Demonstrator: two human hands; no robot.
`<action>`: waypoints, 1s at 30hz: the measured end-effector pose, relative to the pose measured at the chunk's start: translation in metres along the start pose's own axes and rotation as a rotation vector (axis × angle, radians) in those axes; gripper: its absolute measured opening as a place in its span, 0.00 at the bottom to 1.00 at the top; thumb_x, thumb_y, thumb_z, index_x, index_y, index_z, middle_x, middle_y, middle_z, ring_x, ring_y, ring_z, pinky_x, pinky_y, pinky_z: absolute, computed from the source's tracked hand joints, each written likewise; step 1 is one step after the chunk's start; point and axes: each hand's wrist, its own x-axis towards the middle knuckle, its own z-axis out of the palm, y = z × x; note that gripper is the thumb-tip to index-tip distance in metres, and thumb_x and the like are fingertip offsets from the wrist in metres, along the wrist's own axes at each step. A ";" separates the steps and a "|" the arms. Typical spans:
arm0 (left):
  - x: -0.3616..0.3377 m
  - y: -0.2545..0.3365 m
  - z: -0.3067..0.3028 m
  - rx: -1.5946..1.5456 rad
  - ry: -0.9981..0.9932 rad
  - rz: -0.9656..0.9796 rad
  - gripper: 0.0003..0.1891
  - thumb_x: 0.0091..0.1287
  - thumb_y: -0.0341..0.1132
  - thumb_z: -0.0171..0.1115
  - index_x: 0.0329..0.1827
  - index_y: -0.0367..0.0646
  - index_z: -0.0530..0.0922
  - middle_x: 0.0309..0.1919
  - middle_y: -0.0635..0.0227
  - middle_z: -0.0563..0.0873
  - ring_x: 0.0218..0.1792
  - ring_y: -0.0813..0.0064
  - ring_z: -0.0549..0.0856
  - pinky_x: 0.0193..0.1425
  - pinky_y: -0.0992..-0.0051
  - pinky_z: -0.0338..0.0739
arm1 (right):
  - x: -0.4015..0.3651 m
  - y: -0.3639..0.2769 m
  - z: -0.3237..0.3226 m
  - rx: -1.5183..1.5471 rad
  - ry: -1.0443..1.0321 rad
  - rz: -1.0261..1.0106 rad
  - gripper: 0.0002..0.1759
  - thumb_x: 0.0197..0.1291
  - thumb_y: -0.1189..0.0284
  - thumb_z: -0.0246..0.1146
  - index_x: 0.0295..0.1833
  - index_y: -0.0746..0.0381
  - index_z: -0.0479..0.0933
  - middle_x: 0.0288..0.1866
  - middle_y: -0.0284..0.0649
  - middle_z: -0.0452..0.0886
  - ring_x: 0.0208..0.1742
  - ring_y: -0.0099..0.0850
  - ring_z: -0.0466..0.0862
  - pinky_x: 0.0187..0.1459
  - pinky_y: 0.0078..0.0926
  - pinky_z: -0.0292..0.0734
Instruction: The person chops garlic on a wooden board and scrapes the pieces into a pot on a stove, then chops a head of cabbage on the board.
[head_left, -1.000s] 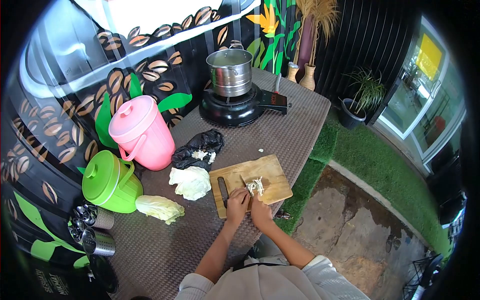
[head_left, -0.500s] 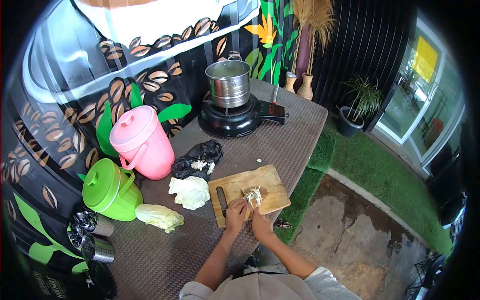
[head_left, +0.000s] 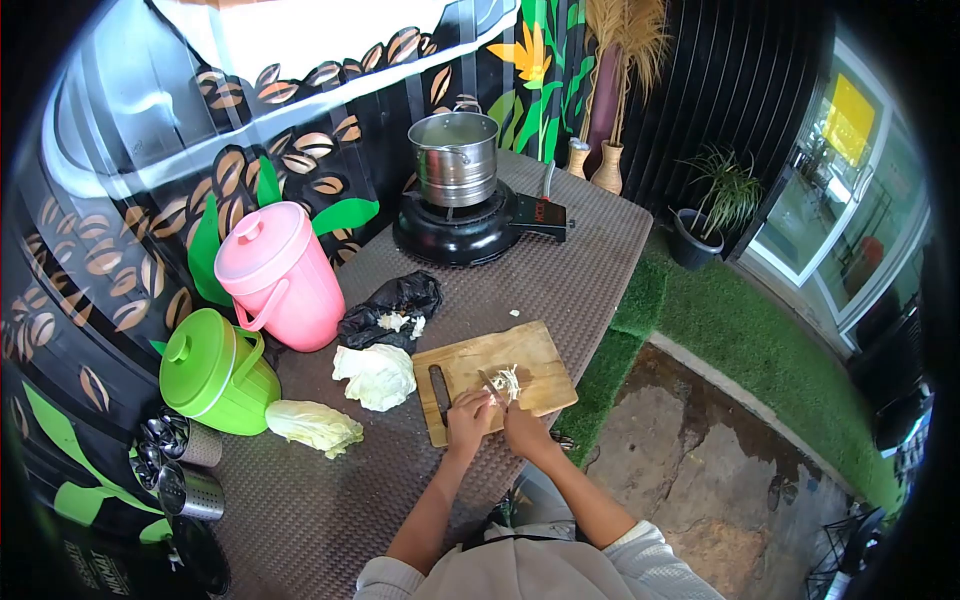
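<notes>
Our left hand (head_left: 468,414) clasps the knife (head_left: 488,384); cabbage (head_left: 509,379) lies just right of the blade, by our right hand (head_left: 522,428), grip unclear.

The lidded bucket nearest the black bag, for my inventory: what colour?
The bucket is pink, clearest in head view.

Light grey rolled-up sleeves (head_left: 640,545)

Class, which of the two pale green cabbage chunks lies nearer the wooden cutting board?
The rounder cabbage chunk beside the wooden cutting board; the flatter one lies by the green lidded bucket.
</notes>
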 end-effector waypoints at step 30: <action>-0.001 0.003 -0.005 0.005 -0.002 -0.016 0.06 0.60 0.25 0.64 0.38 0.34 0.86 0.41 0.55 0.88 0.46 0.59 0.85 0.58 0.66 0.78 | -0.012 -0.005 0.034 -0.037 0.180 0.068 0.13 0.68 0.71 0.50 0.53 0.68 0.63 0.34 0.63 0.81 0.39 0.59 0.84 0.38 0.55 0.79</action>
